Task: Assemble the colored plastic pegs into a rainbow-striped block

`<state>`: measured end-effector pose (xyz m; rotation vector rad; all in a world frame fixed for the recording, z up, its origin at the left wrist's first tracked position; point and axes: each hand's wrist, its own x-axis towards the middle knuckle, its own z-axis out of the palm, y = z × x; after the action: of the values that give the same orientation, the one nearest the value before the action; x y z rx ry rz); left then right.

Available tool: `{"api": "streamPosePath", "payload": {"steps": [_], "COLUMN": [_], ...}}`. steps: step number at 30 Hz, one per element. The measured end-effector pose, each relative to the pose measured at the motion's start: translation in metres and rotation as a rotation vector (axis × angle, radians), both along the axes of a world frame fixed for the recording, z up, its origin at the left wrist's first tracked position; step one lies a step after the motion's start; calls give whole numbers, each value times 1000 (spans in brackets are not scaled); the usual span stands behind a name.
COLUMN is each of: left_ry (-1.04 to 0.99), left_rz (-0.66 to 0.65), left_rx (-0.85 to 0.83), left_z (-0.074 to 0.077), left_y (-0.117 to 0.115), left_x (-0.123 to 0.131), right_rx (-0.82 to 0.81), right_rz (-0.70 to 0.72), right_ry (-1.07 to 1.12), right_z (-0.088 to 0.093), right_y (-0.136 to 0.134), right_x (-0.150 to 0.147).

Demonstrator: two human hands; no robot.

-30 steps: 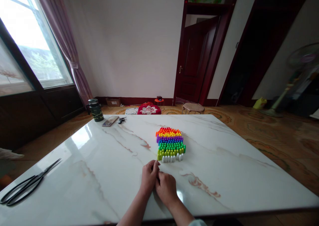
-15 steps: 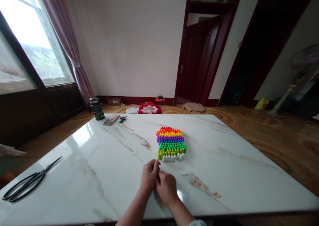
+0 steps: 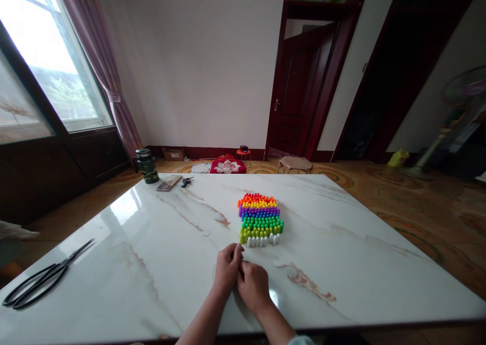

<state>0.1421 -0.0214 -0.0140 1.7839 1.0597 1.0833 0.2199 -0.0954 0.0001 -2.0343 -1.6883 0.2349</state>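
Note:
My left hand (image 3: 228, 265) and my right hand (image 3: 255, 284) rest together on the white marble-patterned table (image 3: 326, 279). Their fingers are curled and pressed against each other; no object shows in them, though the insides of the palms are hidden. Just beyond my fingertips stand many small round-topped plastic pieces in colour rows. White pieces (image 3: 262, 241) form the nearest row. Behind them come yellow-green pieces (image 3: 261, 232), green pieces (image 3: 262, 222), then blue, purple pieces (image 3: 260, 211), yellow, orange and red pieces (image 3: 258, 196). Neither hand visibly grips a piece.
Long-handled black scissors (image 3: 49, 276) lie at the table's left. Toward the far left corner are a camouflage flask (image 3: 147, 167), a phone (image 3: 169, 183) and keys (image 3: 186, 182). Past the far edge stand a round stool (image 3: 295, 163) and a red cushion (image 3: 228, 165).

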Motion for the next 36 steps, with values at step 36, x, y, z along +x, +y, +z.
{"api": "streamPosePath", "payload": {"steps": [36], "left_ry": [1], "left_rz": [3], "left_rx": [-11], "left_z": [3], "left_y": [-3], "left_x": [-1], "right_rx": [53], "right_rz": [10], "right_ry": [17], "right_z": [-4], "right_y": [0], "right_x": [1]}}
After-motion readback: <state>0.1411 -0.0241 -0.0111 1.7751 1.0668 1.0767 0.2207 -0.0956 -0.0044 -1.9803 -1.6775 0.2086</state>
